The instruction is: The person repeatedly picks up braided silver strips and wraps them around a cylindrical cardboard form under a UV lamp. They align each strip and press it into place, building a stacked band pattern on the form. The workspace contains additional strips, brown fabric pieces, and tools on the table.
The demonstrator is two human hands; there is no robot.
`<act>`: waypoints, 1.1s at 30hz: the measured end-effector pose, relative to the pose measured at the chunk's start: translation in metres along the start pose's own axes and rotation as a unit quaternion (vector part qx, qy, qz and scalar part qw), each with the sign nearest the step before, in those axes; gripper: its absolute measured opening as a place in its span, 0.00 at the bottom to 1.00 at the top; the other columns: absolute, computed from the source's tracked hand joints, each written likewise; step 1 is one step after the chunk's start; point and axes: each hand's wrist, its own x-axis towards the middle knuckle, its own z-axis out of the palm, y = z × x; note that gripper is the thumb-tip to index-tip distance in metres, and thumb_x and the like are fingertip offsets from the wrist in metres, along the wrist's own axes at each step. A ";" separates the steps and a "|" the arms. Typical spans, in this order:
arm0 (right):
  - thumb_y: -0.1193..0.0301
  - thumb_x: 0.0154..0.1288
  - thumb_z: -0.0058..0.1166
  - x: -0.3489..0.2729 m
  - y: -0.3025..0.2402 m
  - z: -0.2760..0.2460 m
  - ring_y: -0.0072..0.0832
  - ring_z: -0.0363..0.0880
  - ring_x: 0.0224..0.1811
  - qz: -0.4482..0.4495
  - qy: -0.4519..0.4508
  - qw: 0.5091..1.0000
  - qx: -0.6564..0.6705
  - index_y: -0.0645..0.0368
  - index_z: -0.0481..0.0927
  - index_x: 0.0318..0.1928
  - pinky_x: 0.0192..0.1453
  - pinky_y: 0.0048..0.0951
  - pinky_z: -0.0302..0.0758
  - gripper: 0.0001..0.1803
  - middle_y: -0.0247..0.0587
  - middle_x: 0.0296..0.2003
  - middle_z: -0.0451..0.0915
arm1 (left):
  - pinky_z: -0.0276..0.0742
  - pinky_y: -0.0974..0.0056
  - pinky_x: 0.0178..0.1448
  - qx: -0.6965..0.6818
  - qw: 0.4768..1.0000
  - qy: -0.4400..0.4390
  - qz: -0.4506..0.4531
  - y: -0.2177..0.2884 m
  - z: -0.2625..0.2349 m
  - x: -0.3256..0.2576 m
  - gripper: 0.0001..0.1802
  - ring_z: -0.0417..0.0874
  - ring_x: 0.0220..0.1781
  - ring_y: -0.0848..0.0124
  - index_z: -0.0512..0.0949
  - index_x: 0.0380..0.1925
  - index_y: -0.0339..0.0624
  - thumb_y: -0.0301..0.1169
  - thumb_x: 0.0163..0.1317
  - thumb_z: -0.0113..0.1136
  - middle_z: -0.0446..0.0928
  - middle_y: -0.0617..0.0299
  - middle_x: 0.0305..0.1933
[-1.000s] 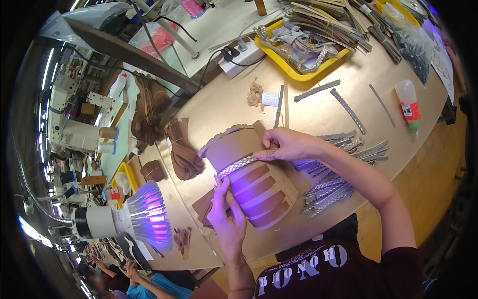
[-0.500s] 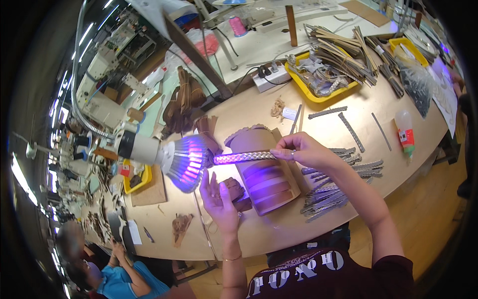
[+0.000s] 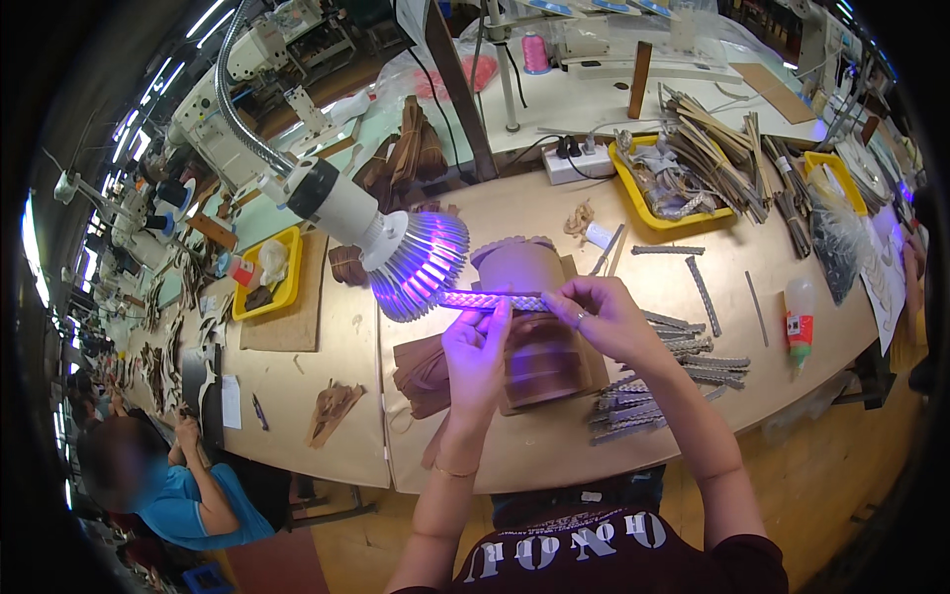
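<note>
Toward the worktop's [image 3: 554,450] front edge, a silver braided strip [image 3: 495,302] is held up beside a lamp [image 3: 421,259] glowing violet.

The right hand's [image 3: 609,312] grip is pinched on the strip's right end; the left hand [image 3: 475,346] touches its lower side, thumb overlapping it, though whether that grip is clamped I cannot tell. Behind the strip stands a curved brown form [image 3: 520,265]. More braided strips [image 3: 663,386] lie right of it, toward the front edge; a red-labelled bottle [image 3: 800,322] stands near the right edge.
</note>
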 end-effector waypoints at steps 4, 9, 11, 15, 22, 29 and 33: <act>0.60 0.67 0.61 0.034 0.019 -0.011 0.11 0.66 0.26 0.050 -0.013 0.999 -0.018 0.60 0.82 0.31 0.30 0.18 0.63 0.15 0.23 0.24 0.75 | 0.75 0.59 0.48 0.345 0.905 0.194 0.158 -0.002 0.000 0.009 0.23 0.78 0.45 0.63 0.73 0.49 0.27 0.35 0.64 0.65 0.76 0.47 0.46; 0.59 0.65 0.62 0.054 0.038 -0.018 0.12 0.68 0.26 0.113 -0.052 0.992 -0.030 0.59 0.82 0.29 0.30 0.17 0.63 0.16 0.24 0.23 0.76 | 0.58 0.47 0.73 0.594 0.764 -0.024 0.251 0.003 -0.001 -0.009 0.28 0.59 0.73 0.44 0.68 0.63 0.39 0.31 0.64 0.61 0.58 0.39 0.72; 0.59 0.65 0.63 0.055 0.043 -0.019 0.12 0.69 0.26 0.121 -0.056 0.991 -0.017 0.59 0.81 0.29 0.30 0.17 0.64 0.16 0.26 0.24 0.77 | 0.53 0.43 0.75 0.614 0.751 -0.126 0.205 0.005 0.001 -0.008 0.28 0.56 0.74 0.38 0.68 0.64 0.39 0.36 0.66 0.60 0.55 0.35 0.72; 0.60 0.65 0.64 0.056 0.054 -0.018 0.13 0.71 0.27 0.124 -0.048 0.991 0.016 0.58 0.78 0.31 0.31 0.16 0.66 0.15 0.28 0.25 0.78 | 0.55 0.43 0.75 0.645 0.728 -0.180 0.148 0.012 0.007 0.004 0.33 0.56 0.74 0.37 0.66 0.66 0.39 0.45 0.66 0.59 0.50 0.35 0.75; 0.55 0.61 0.68 0.057 0.060 -0.018 0.15 0.67 0.25 0.099 -0.040 0.993 0.052 0.57 0.76 0.33 0.28 0.20 0.64 0.19 0.28 0.24 0.74 | 0.59 0.43 0.73 0.701 0.670 -0.213 0.121 0.022 0.013 0.010 0.36 0.59 0.72 0.37 0.65 0.67 0.41 0.50 0.65 0.58 0.53 0.32 0.73; 0.64 0.66 0.63 0.055 0.046 -0.026 0.11 0.70 0.27 0.108 -0.072 0.989 0.067 0.58 0.77 0.36 0.29 0.16 0.64 0.12 0.26 0.26 0.77 | 0.63 0.46 0.72 0.733 0.623 -0.241 0.129 0.025 0.016 0.013 0.36 0.61 0.72 0.37 0.66 0.67 0.43 0.51 0.65 0.57 0.53 0.28 0.72; 0.64 0.67 0.61 0.055 0.042 -0.026 0.11 0.70 0.29 0.096 -0.069 0.991 0.056 0.59 0.79 0.36 0.31 0.16 0.65 0.11 0.26 0.27 0.78 | 0.66 0.47 0.70 0.744 0.609 -0.238 0.139 0.022 0.016 0.015 0.35 0.63 0.71 0.37 0.68 0.64 0.42 0.52 0.64 0.58 0.54 0.27 0.71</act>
